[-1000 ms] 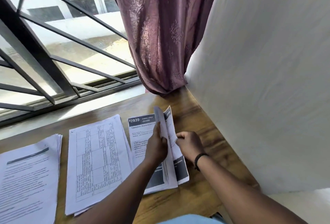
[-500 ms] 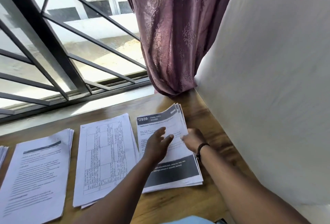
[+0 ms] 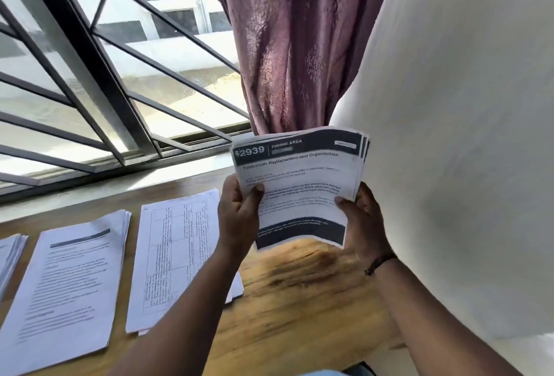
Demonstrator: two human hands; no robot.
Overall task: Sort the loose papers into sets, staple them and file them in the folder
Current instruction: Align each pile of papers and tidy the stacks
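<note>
We see two hands holding up one set of papers [image 3: 299, 186] in the air, above the wooden bench [image 3: 299, 300]. The top page has a dark band with "2939" and "DINING AREA" on it. The pages are a little fanned at the top right corner.

The left hand [image 3: 238, 219] grips the left edge of the set. Its thumb lies on the front of the page and its fingers are curled round behind. The right hand [image 3: 364, 222] grips the right edge near the bottom, thumb in front, fingers hidden behind the paper. A dark band sits on the right wrist.

On the bench lie more sets. A pile with a printed table [image 3: 177, 255] lies just left of the left arm. Next to it, further left, lies a pile with a dark heading bar [image 3: 69, 288]. At the far left edge we see part of another pile [image 3: 10, 258].

Behind the bench are a window with bars [image 3: 90, 75], a purple curtain [image 3: 293, 45] and a white wall [image 3: 464, 135].
</note>
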